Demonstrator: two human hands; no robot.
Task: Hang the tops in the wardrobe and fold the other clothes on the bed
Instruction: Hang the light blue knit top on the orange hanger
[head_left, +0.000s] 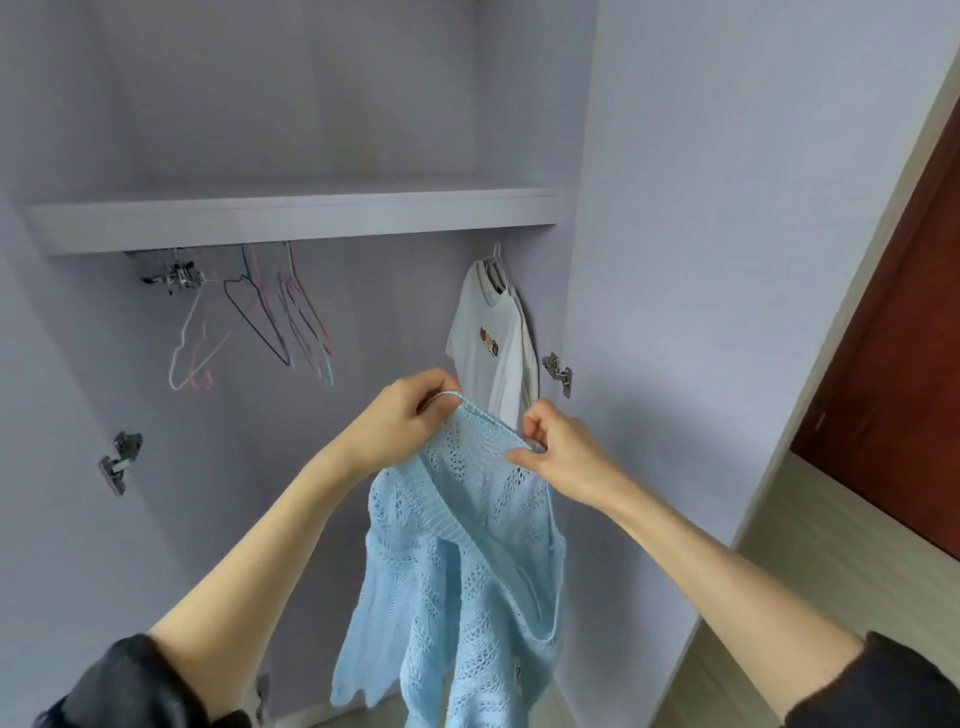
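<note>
Blue knit top (457, 561) between both pinching hands (467, 431)

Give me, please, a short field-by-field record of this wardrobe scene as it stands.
held item: blue knit top, hanging from both hands
left hand: pinches the top's upper edge
right hand: pinches the same edge
already hung: white T-shirt, at right under the shelf
spare hangers: bunch of bare wire ones, at left
blue top on a hanger: cannot tell
</note>
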